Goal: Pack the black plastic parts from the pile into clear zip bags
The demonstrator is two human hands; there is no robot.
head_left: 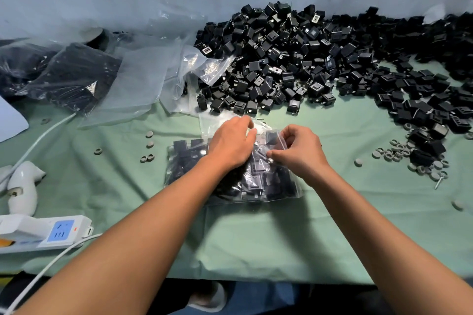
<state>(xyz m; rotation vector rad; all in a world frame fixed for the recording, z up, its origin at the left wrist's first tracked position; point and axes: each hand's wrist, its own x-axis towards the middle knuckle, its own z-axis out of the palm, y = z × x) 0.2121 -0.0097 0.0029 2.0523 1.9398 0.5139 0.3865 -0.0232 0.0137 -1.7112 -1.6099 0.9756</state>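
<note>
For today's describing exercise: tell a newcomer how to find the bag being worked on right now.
Start at the big pile of black parts on the green cloth. Just in front lies a clear zip bag full of parts. Unlike the bags far left, both hands are on it.

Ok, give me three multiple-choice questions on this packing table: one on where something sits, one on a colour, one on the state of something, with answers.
1. Where is the power strip?
A. near left of the table
B. on the pile
C. far right

2. What colour is the table cloth?
A. red
B. pale green
C. yellow

3. What state is the zip bag under the hands in?
A. empty and flat
B. holding black parts
C. torn in half

Answers: 1 A, it lies by the left forearm. 2 B, green shows all round the bag. 3 B, black parts show through the clear film while the left hand and right hand work at its top edge.
</note>
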